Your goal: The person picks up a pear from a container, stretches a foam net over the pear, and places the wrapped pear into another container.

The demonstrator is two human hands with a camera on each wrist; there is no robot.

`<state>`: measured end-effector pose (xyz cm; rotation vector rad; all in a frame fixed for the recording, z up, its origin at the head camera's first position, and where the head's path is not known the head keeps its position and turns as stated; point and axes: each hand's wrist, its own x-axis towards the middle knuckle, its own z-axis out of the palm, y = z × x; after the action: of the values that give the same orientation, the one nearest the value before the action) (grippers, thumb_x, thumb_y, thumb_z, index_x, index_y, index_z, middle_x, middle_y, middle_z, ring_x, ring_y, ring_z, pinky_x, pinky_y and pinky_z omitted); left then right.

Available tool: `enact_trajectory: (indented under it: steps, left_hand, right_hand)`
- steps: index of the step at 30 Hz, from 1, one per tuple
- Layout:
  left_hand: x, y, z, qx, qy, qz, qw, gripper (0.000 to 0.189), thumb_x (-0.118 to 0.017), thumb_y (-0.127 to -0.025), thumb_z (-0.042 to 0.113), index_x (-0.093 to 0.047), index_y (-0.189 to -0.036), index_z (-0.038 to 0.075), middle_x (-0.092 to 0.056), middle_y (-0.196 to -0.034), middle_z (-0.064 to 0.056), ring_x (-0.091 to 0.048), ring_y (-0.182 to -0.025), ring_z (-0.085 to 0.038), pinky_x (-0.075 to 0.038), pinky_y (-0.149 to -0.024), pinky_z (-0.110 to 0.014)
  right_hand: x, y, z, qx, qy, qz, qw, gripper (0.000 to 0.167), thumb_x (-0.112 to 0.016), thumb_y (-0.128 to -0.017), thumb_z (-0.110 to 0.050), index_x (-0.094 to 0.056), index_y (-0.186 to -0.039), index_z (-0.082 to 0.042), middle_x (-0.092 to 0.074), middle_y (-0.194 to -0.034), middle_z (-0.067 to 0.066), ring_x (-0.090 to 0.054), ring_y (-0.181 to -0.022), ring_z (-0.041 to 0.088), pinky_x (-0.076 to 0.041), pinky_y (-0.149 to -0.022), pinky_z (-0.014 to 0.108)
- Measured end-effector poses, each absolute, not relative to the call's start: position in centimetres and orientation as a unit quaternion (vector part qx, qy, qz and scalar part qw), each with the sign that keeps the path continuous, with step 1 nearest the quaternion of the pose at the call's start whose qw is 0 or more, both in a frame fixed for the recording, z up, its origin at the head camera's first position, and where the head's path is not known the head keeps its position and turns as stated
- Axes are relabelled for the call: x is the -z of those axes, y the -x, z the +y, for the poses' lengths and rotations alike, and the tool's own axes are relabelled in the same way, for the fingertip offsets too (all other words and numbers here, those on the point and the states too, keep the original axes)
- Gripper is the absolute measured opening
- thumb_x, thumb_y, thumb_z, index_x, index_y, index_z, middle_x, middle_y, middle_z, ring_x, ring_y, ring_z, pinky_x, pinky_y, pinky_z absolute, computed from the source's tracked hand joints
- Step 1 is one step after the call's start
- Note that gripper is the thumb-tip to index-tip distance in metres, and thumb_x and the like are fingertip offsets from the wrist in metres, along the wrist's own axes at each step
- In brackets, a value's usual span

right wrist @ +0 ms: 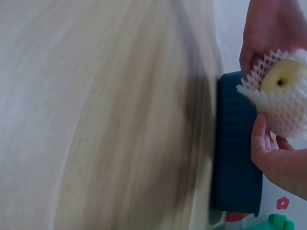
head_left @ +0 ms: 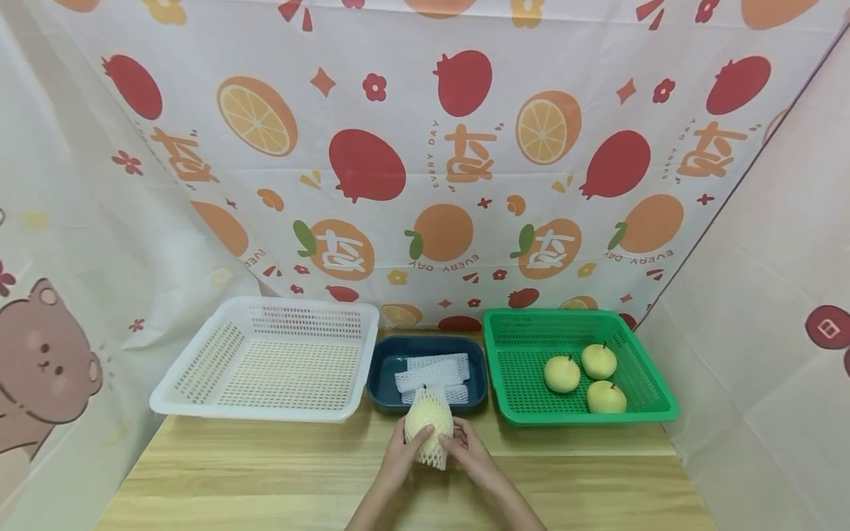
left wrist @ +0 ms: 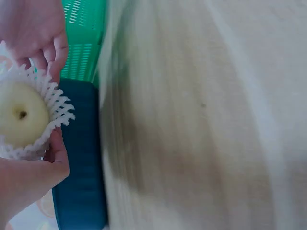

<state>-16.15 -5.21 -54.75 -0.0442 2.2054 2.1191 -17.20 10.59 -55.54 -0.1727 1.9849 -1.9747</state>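
Both hands at near edge of worktop [head_left: 265, 472], just in front of dark blue tray [head_left: 381, 383]. Left hand [head_left: 398, 461] and right hand [head_left: 473, 451] each grasping opposite sides of one pear [head_left: 428, 422], fingers curled round it; pear held between the two grips, just above worktop, centred. Pear pale yellow, sheathed in white foam net sleeve [head_left: 432, 457]; in wrist views sleeve's open end flared round stem end, dark stem dimple showing [left wrist: 22, 114]. Blue tray directly behind pear, holding flat white foam sleeves [head_left: 432, 372]. White perforated basket [head_left: 199, 383] to left of tray, touching or nearly touching it. Green perforated basket [head_left: 637, 354] to right of tray, holding three bare yellow pears [head_left: 584, 376], close together. Fruit-print cloth [head_left: 425, 147] hung behind baskets. Nothing between hands and tray. Wrist views blurred across worktop.
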Motion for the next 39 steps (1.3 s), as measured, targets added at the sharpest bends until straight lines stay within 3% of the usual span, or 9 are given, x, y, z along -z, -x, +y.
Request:
enact_trajectory:
  steps: [4,10,18,21,25,28,33,36,39]
  left_hand:
    - [54.3,16.4,-5.0,-0.71,0.006,0.702,0.043,0.072,-0.058,-0.091,0.028,-0.018,-0.135,-0.012,-0.037,-0.129,-0.029,-0.045,-0.113,-0.035,-0.038,-0.093,-0.039]
    - [54.1,16.8,-4.7,-0.712,-0.009,0.701,0.039,0.076,-0.061,-0.089,0.026,-0.013,-0.136,-0.009,-0.028,-0.134,-0.028,-0.034,-0.12,-0.036,-0.029,-0.099,-0.044]
    - [54.0,17.2,-4.3,-0.72,-0.008,0.694,0.01,0.072,-0.059,-0.091,0.024,-0.014,-0.136,-0.008,-0.029,-0.133,-0.029,-0.032,-0.122,-0.038,-0.025,-0.101,-0.047]
    - [53.9,17.4,-3.9,-0.715,-0.012,0.699,-0.022,0.074,-0.058,-0.09,0.033,-0.015,-0.133,-0.009,-0.031,-0.129,-0.032,-0.037,-0.118,-0.04,-0.03,-0.098,-0.049]
    - [53.6,17.8,-3.6,-0.71,-0.031,0.701,-0.064,0.073,-0.059,-0.089,0.036,-0.019,-0.13,-0.01,-0.036,-0.121,-0.033,-0.046,-0.108,-0.037,-0.041,-0.09,-0.043]
    - [53.0,18.4,-3.6,-0.724,-0.028,0.688,-0.022,0.071,-0.056,-0.091,0.037,-0.02,-0.132,-0.008,-0.036,-0.125,-0.03,-0.045,-0.111,-0.035,-0.039,-0.092,-0.042]
    - [51.6,19.1,-4.0,-0.737,-0.026,0.669,0.093,0.072,-0.042,-0.097,0.039,-0.009,-0.141,-0.006,-0.02,-0.139,-0.032,-0.028,-0.125,-0.044,-0.028,-0.098,-0.055]
    - [50.8,19.2,-4.3,-0.735,-0.038,0.667,0.118,0.071,-0.039,-0.098,0.04,-0.006,-0.143,-0.005,-0.017,-0.141,-0.033,-0.027,-0.125,-0.045,-0.029,-0.097,-0.056]
    - [50.4,19.4,-4.5,-0.734,-0.051,0.666,0.119,0.067,-0.038,-0.098,0.04,-0.011,-0.142,-0.003,-0.025,-0.138,-0.032,-0.033,-0.123,-0.042,-0.034,-0.095,-0.052]
  right_hand:
    - [54.3,17.1,10.2,0.685,0.066,0.712,0.139,0.065,-0.056,-0.092,-0.029,-0.026,-0.136,0.009,-0.044,-0.126,0.024,-0.044,-0.115,0.036,-0.043,-0.09,0.04]
    - [51.9,17.0,10.2,0.675,0.07,0.726,0.112,0.064,-0.059,-0.091,-0.026,-0.03,-0.135,0.011,-0.046,-0.124,0.027,-0.046,-0.112,0.039,-0.044,-0.088,0.041]
    - [53.4,18.2,10.4,0.658,0.057,0.742,0.115,0.073,-0.058,-0.09,-0.037,-0.028,-0.138,0.008,-0.04,-0.131,0.028,-0.041,-0.119,0.038,-0.039,-0.093,0.043]
    - [53.4,18.2,10.2,0.652,0.05,0.749,0.103,0.073,-0.058,-0.089,-0.04,-0.03,-0.137,0.007,-0.044,-0.129,0.027,-0.043,-0.117,0.037,-0.041,-0.092,0.043]
    - [53.1,18.2,10.1,0.653,0.039,0.751,0.089,0.071,-0.057,-0.09,-0.039,-0.033,-0.134,0.01,-0.049,-0.122,0.022,-0.048,-0.111,0.033,-0.044,-0.088,0.042]
    - [52.8,18.5,10.1,0.655,0.033,0.751,0.076,0.07,-0.058,-0.09,-0.037,-0.032,-0.134,0.011,-0.049,-0.12,0.022,-0.051,-0.107,0.03,-0.045,-0.086,0.041]
    - [52.2,19.3,10.3,0.652,0.012,0.755,0.064,0.079,-0.06,-0.087,-0.041,-0.021,-0.141,0.004,-0.033,-0.135,0.027,-0.046,-0.112,0.036,-0.044,-0.086,0.044]
    - [52.1,19.9,10.5,0.663,0.007,0.746,0.07,0.081,-0.06,-0.087,-0.042,-0.018,-0.142,0.001,-0.024,-0.141,0.028,-0.036,-0.12,0.04,-0.04,-0.09,0.048]
    - [51.9,20.4,10.8,0.686,0.01,0.722,0.088,0.078,-0.057,-0.089,-0.041,-0.018,-0.141,0.002,-0.03,-0.138,0.026,-0.037,-0.121,0.036,-0.038,-0.093,0.046]
